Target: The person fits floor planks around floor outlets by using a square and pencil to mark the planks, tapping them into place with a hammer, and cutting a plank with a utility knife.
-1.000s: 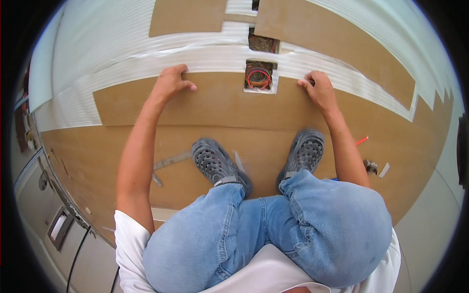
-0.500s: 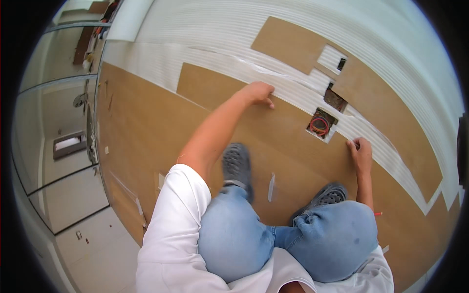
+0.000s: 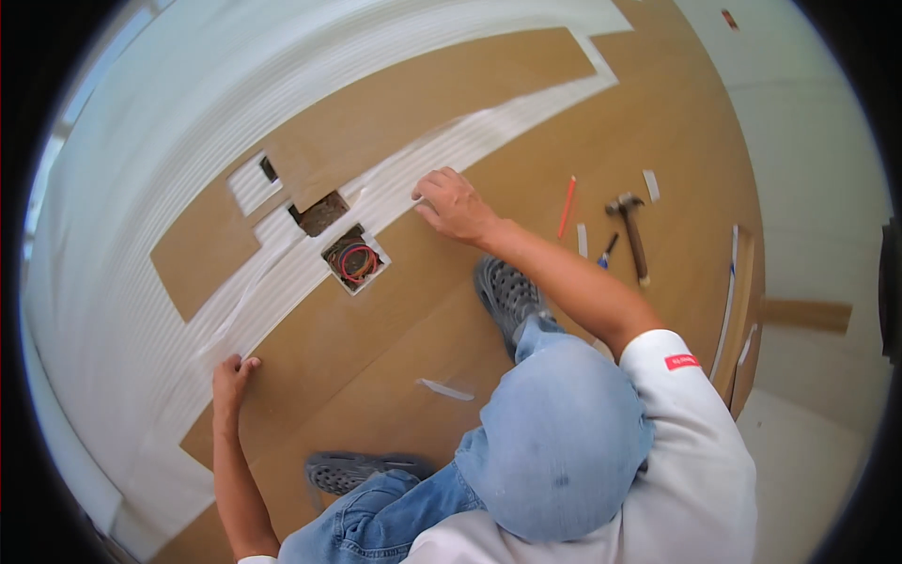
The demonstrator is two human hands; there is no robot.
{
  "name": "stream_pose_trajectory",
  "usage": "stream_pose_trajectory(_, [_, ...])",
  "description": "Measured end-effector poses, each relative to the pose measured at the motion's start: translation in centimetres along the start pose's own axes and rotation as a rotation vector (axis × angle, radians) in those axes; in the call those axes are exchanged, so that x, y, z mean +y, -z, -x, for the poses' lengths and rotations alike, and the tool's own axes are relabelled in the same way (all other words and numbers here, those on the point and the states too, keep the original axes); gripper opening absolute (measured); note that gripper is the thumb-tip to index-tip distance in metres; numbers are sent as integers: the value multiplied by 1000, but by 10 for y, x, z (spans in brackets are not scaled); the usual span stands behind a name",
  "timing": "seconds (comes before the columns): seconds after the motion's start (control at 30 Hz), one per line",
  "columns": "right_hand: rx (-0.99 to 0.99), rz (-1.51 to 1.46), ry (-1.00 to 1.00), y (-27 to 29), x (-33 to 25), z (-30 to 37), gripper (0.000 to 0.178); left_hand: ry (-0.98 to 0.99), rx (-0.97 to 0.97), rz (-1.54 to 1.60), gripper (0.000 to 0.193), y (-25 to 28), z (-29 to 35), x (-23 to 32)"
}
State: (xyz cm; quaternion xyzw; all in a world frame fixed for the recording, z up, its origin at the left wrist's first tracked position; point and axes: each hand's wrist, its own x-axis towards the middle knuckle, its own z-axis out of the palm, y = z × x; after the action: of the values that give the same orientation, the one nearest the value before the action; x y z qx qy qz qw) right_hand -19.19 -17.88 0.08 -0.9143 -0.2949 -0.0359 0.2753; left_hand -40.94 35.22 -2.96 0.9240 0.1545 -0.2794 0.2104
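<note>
A brown floor plank [image 3: 319, 343] lies along the edge of the laid floor, its cutout around a floor box [image 3: 355, 259] with coiled red and dark wires. My left hand [image 3: 231, 387] is at the plank's left part, thumb and fingers closed on its edge. Farther right, beyond the box, my right hand [image 3: 453, 205] bends its fingers over the same edge, thumb on the plank side. Parts of the fingertips are hidden. White ribbed underlay [image 3: 489, 133] shows beyond the edge. Another joined plank piece [image 3: 413, 80], with cut openings, lies loose on it.
To the right on the floor lie a hammer [image 3: 635, 240], a red pencil [image 3: 567, 207], a blue-handled tool [image 3: 608, 252] and small white strips [image 3: 651, 185]. A second opening [image 3: 319, 213] shows bare rough ground. My grey clogs [image 3: 512, 293] stand on the planks.
My view has swung to the right, bringing the hammer and pencil into sight. Both hands stay at the plank's edge, the left farther from the floor box and the right nearer its far side.
</note>
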Motion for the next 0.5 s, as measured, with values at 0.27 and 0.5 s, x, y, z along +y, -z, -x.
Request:
stream_pose_trajectory(0.27, [-497, 111, -99, 55, -121, 86, 16, -77, 67, -23, 64, -6, 9, -8])
stream_pose_trajectory(0.5, [-374, 155, -129, -41, -207, 153, 14, -42, 224, -16, 67, 6, 34, 1])
